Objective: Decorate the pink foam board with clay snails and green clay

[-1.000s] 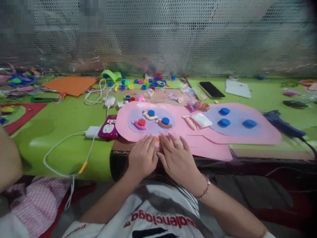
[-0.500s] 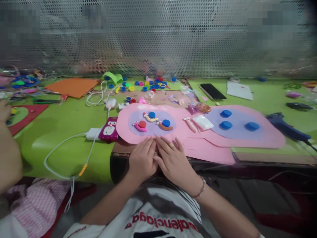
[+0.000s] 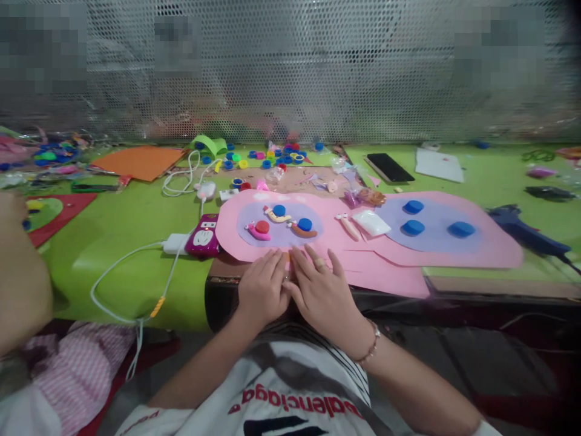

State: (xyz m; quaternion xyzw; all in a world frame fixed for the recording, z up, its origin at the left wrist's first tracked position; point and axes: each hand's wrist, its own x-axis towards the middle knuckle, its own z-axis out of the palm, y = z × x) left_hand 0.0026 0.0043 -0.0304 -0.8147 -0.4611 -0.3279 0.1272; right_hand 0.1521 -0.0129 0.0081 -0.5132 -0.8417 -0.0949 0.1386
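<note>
My left hand [image 3: 262,286] and my right hand [image 3: 325,292] lie side by side, fingers stretched flat, on the near edge of a pink foam sheet [image 3: 227,221]. Their fingertips meet over a tiny orange bit that I cannot make out. Just beyond the fingertips a lilac oval [image 3: 281,237] carries three small snails: one with a red cap [image 3: 262,227] and two with blue caps [image 3: 279,210] [image 3: 304,224]. A second pink sheet [image 3: 494,245] to the right has a lilac oval with three blue caps [image 3: 414,227]. A ring is on my right hand, a bracelet on that wrist.
A magenta phone [image 3: 202,236] with white charger [image 3: 175,243] and cable lies left of the sheet. A white packet [image 3: 371,223], blue glue gun [image 3: 521,233], black phone [image 3: 390,168], orange sheet [image 3: 140,161] and loose caps [image 3: 267,155] lie around. Another person's arm [image 3: 20,278] is at left.
My hands stay together at the sheet's edge; the right fingers have slid slightly forward since half a second ago. The view has shifted a little.
</note>
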